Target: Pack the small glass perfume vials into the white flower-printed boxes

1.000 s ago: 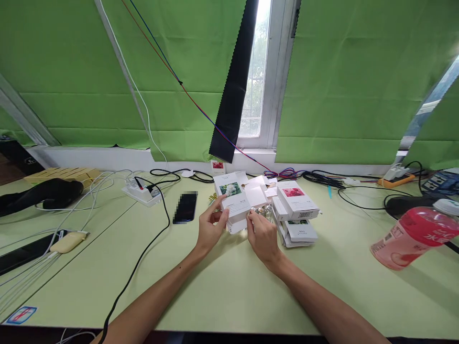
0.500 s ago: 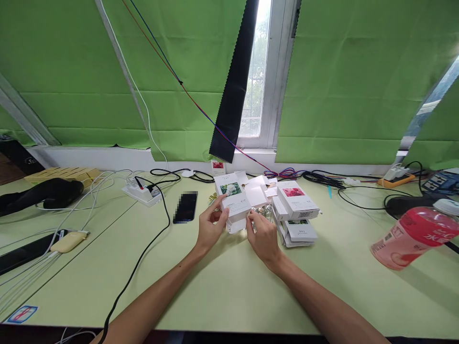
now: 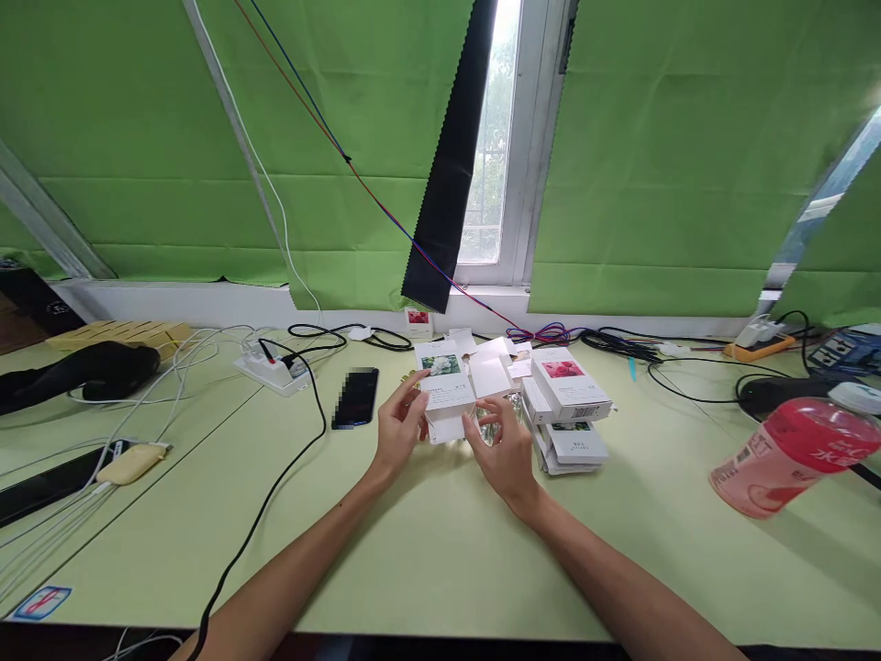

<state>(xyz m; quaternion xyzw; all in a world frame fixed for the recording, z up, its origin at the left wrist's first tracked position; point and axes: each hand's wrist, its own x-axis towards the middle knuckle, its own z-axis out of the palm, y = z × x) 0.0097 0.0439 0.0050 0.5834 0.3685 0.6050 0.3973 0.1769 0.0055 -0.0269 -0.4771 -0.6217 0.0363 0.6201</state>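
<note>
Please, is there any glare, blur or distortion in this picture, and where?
Head view: daylight washes out the window; the phone is pixelated; wide-angle distortion tilts the blinds and the bottle near the edges; the box in the left hand is sharp, with soft shadows on the table.

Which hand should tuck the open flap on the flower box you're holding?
Probably the right hand: it sits just below the open flap, while the left hand grips the flower box by its side.
</note>
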